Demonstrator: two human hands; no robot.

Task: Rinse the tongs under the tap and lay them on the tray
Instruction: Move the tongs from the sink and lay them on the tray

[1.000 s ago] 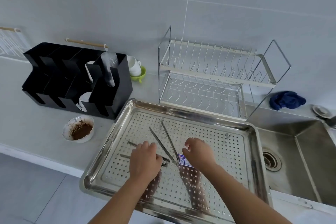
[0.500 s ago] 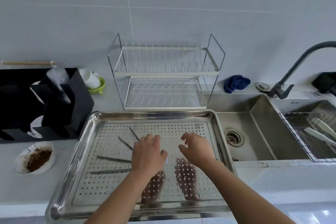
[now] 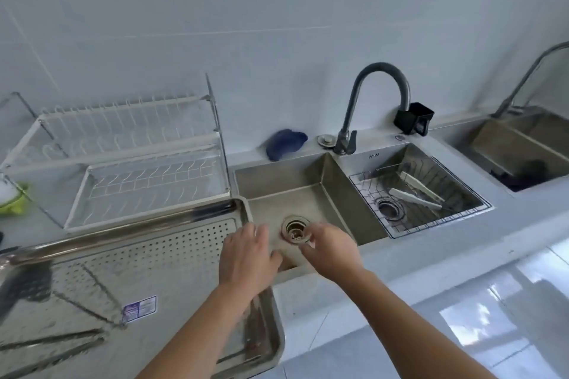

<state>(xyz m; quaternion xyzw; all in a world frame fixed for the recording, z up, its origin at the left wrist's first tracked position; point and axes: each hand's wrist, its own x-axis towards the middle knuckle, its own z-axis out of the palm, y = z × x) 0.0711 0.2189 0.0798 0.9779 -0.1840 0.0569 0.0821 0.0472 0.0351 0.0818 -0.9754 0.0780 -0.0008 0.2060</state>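
Perforated steel tray (image 3: 172, 255) fills lower left. Sink (image 3: 295, 175) at centre, tap (image 3: 351, 108) above it. Left hand (image 3: 246, 258) and right hand (image 3: 332, 252) both loose and empty, over tray edge and drain. Thin metal tongs (image 3: 61, 338) lie on tray, far lower left. White tongs (image 3: 412, 198) in wire basket (image 3: 440, 221), centre right.

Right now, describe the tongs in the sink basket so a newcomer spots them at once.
Find the grey gooseneck tap; the basin under its spout holds a wire basket. In it lie the tongs: long, flat and pale, unlike the thin dark metal tongs on the perforated tray at far left.
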